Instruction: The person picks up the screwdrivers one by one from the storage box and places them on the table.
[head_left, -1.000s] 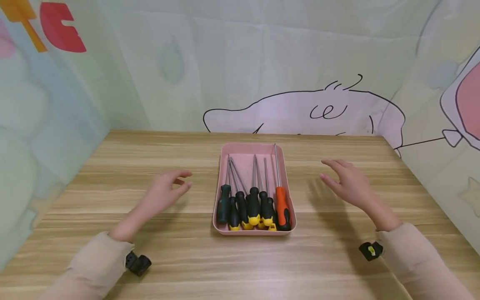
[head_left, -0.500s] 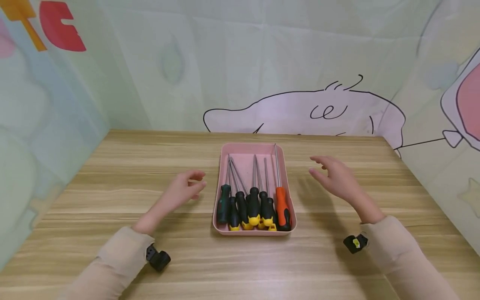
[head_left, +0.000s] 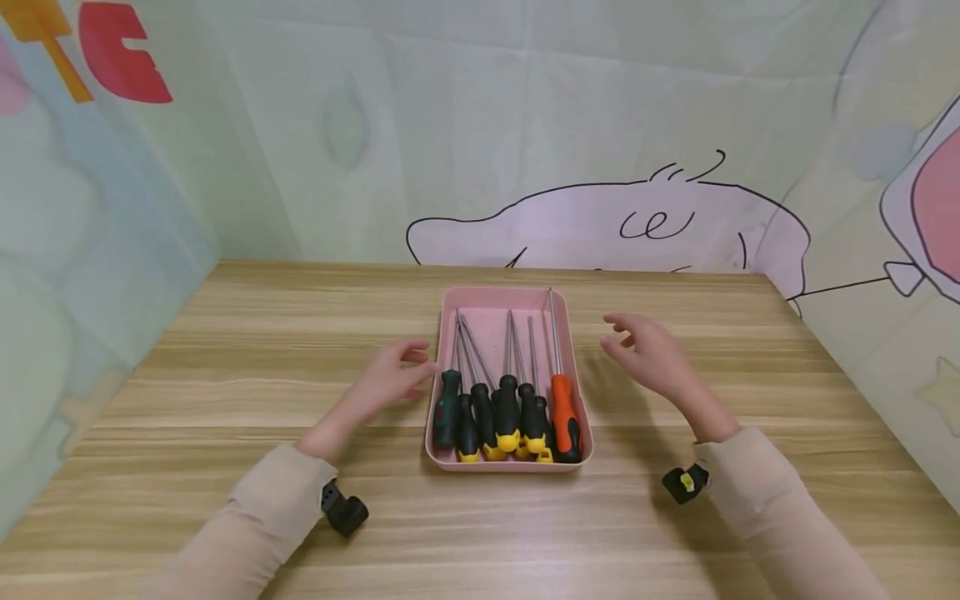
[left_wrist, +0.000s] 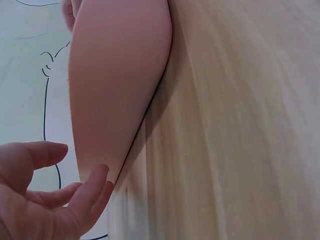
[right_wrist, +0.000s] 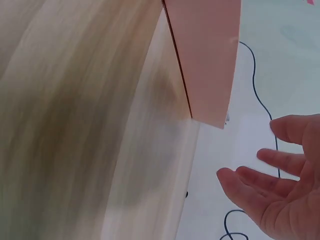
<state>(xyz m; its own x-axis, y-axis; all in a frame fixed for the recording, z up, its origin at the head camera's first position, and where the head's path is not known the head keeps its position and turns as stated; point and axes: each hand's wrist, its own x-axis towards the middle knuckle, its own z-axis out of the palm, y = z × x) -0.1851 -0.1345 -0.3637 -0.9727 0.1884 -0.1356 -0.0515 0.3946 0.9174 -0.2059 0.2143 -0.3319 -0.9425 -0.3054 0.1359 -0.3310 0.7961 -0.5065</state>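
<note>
A shallow pink tray (head_left: 491,333) lies at the middle of the wooden table, holding several screwdrivers. Most have black-and-yellow handles, such as one black-and-yellow screwdriver (head_left: 507,412) in the centre. At the tray's left lies a dark green screwdriver (head_left: 447,412); along its right side, a longer orange screwdriver (head_left: 562,408). My left hand (head_left: 393,372) is at the tray's left wall, fingers loosely bent and holding nothing; whether it touches the wall I cannot tell. My right hand (head_left: 648,354) hovers a short way right of the tray, relaxed, with nothing in it.
The wooden table (head_left: 247,367) runs back to a printed cloth backdrop (head_left: 300,150), with cloth at both sides too. A black wrist camera (head_left: 345,510) sits at the left cuff, and another wrist camera (head_left: 684,483) at the right cuff.
Both hands have moved inward toward the tray, the left one rightward and the right one leftward. The tray and screwdrivers have stayed in place.
</note>
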